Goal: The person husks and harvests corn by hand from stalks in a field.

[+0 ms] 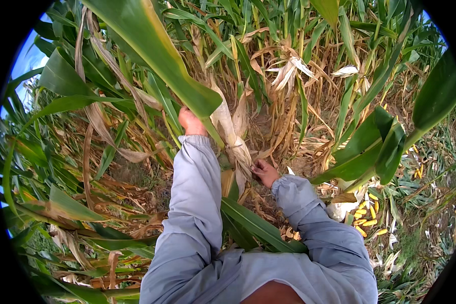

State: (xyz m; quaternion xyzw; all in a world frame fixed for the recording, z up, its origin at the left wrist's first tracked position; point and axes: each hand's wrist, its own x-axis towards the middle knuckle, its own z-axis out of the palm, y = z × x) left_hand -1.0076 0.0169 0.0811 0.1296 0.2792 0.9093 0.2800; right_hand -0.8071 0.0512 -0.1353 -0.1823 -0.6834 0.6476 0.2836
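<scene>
A corn ear in pale dry husk (240, 152) hangs on its plant in front of me, its lower tip pointing towards my body. My right hand (265, 173) pinches the loose husk at that tip between thumb and fingers. To the upper left of the ear, my left hand (192, 121) is partly hidden behind a broad green corn leaf (197, 95); its fingers and whatever they may hold cannot be made out. A second dry husk (240, 116) stands just beside the ear.
Dense corn stalks and leaves surround me. Opened empty-looking husks (288, 72) hang further off. At the right, husked yellow cobs (369, 216) lie on the ground near a whitish bundle (340, 209). A large green leaf (359, 155) reaches in above my right forearm.
</scene>
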